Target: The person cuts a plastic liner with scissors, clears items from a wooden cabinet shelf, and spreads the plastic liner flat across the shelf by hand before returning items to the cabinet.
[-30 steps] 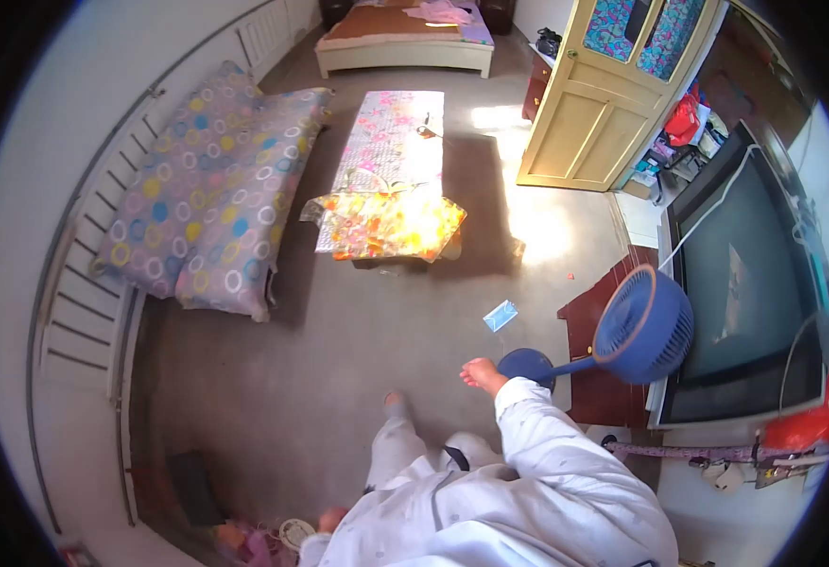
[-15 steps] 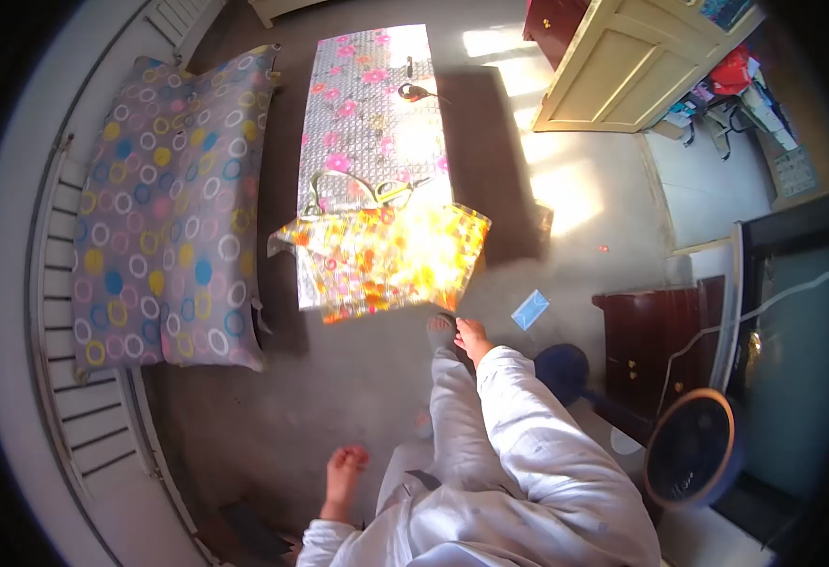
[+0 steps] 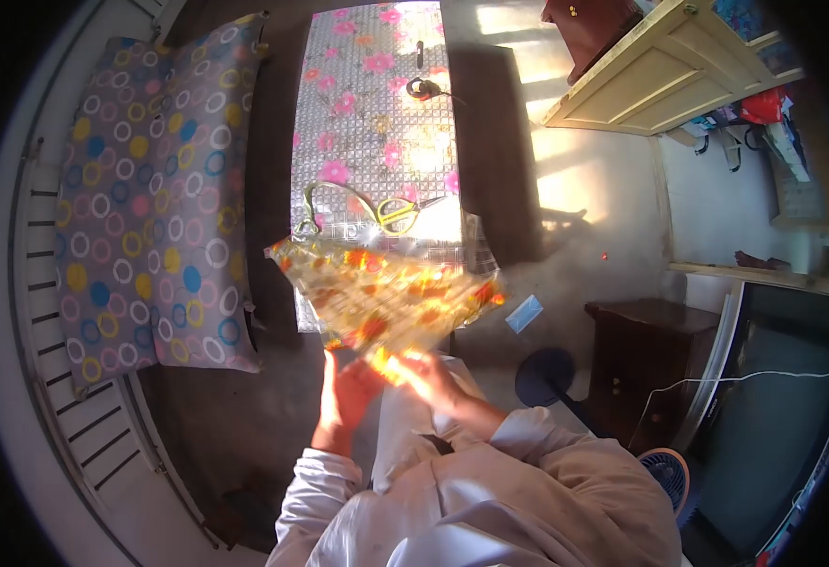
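Note:
A shiny yellow-orange patterned sheet [image 3: 391,293] lies slanted over the near end of the table, its near corner raised towards me. My right hand [image 3: 426,380] grips that near corner between closed fingers. Beside it, just below the sheet's edge, my left hand [image 3: 346,389] is held up with fingers apart; I cannot tell whether it touches the sheet. Beyond the sheet, yellow-handled scissors [image 3: 397,217] and a curled greenish strip [image 3: 339,181] rest on the flowered table cover [image 3: 339,132].
A dark roll of tape [image 3: 422,89] lies farther up the table. To the left stands a bed-like seat with a circle-patterned cover [image 3: 150,217]. A blue packet [image 3: 524,314] is on the floor, near a dark red cabinet [image 3: 651,354] and a fan [image 3: 668,477].
Both hands have come together at the sheet's near edge, the left rising from low down. The right hand now holds the sheet, whose near corner has lifted towards me.

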`<state>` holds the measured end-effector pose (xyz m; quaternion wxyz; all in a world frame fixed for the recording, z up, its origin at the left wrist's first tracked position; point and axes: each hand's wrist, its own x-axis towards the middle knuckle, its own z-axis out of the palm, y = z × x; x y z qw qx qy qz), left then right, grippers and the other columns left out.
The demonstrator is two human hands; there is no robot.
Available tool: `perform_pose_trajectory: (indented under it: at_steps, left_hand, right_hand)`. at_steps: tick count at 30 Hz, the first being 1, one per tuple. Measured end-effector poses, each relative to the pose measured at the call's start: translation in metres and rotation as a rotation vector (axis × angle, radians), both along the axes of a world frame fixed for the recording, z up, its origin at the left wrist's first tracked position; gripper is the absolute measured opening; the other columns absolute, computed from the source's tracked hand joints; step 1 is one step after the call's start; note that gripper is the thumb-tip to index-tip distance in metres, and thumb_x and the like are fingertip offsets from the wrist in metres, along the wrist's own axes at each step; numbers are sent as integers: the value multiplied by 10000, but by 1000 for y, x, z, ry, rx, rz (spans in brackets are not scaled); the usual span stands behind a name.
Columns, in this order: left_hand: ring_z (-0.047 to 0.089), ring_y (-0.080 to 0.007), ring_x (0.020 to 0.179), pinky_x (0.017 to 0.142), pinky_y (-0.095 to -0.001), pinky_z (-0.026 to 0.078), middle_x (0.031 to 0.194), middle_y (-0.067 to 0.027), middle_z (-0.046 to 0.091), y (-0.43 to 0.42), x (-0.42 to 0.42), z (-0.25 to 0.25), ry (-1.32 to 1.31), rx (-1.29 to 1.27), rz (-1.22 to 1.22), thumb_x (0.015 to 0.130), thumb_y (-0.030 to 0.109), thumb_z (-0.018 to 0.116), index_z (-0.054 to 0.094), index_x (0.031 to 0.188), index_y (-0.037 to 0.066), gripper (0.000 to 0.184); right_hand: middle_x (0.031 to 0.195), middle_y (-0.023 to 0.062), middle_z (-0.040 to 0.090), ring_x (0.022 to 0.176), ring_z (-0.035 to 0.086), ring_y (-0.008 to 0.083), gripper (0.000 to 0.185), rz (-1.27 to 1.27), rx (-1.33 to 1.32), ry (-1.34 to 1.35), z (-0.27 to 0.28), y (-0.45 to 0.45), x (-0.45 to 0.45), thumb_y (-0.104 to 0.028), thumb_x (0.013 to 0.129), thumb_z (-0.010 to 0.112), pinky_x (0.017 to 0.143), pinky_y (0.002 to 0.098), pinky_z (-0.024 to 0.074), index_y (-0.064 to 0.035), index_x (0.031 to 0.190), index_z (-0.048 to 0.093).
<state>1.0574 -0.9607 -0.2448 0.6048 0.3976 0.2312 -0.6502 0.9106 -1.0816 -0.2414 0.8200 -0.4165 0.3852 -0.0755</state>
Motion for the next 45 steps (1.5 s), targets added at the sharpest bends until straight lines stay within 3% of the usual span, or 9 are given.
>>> perform_pose_trajectory:
  at_steps: [5, 9, 13, 15, 19, 24, 32, 36, 45]
  left_hand:
    - [598, -126, 737, 703, -221, 472, 837, -49, 621, -54, 43, 113, -535, 65, 1, 845, 110, 604, 596, 947, -9, 157]
    - [402, -23, 445, 391, -178, 261, 591, 67, 467, -26, 114, 159, -834, 70, 36, 844, 151, 599, 540, 805, 97, 89]
    - [510, -74, 633, 585, -195, 387, 737, -3, 559, -7, 150, 192, -1002, -229, 275, 852, 84, 595, 582, 907, 16, 89]
    - [568, -168, 933, 895, -277, 411, 983, -97, 604, 0, 157, 189, -964, -468, 263, 853, 56, 582, 560, 1008, -24, 176]
    - [513, -204, 1048, 960, -329, 367, 1093, -73, 555, -6, 143, 195, -850, -284, 243, 829, 22, 587, 476, 1124, 39, 317]
    - [278, -27, 365, 334, -216, 170, 513, 60, 382, -11, 146, 197, -828, 141, 93, 826, 103, 636, 423, 688, 128, 254]
    - [475, -38, 628, 533, -162, 355, 803, 14, 560, -27, 97, 210, -864, 833, 260, 842, 131, 632, 531, 1027, 46, 228]
    - [479, -42, 640, 544, -165, 359, 812, 10, 562, -43, 72, 228, -804, 1019, 221, 844, 138, 629, 531, 1032, 44, 232]
    - [489, -51, 666, 569, -172, 369, 833, 0, 567, -84, 59, 198, -704, 1118, 232, 849, 155, 621, 529, 1042, 39, 243]
  right_hand:
    - [907, 54, 621, 827, 590, 111, 236, 297, -279, -318, 107, 11, 20, -120, 867, 599, 720, 246, 483, -10, 1070, 551]
    - [994, 52, 609, 891, 573, 108, 303, 497, -80, -313, 149, -12, 19, -145, 867, 607, 769, 256, 473, -25, 1133, 525]
    - [947, 55, 636, 863, 587, 103, 240, 443, -227, 97, 113, -34, -9, -143, 843, 614, 783, 251, 474, -18, 1046, 593]
    - [871, 33, 641, 781, 586, 90, 220, 306, -410, 217, 85, -55, -29, -130, 833, 612, 720, 239, 482, -2, 1012, 597]
    - [811, 55, 627, 652, 548, 83, 118, -22, -206, 334, 44, -126, -38, -113, 893, 546, 580, 221, 461, -38, 977, 580]
    - [778, 55, 636, 655, 566, 100, 105, -116, -414, 335, -42, -250, 6, -144, 875, 571, 600, 229, 462, -49, 875, 615]
    - [1044, 146, 521, 1002, 507, 319, 317, 958, -1118, 623, -190, -332, 115, -245, 748, 634, 819, 419, 429, -66, 994, 543]
    - [979, 138, 509, 998, 490, 350, 253, 926, -1362, 493, -278, -329, 111, -222, 730, 634, 798, 450, 418, -76, 918, 549]
    - [884, 90, 531, 831, 575, 289, 143, 882, -1309, 174, -266, -450, 207, -219, 755, 601, 655, 436, 474, -105, 784, 520]
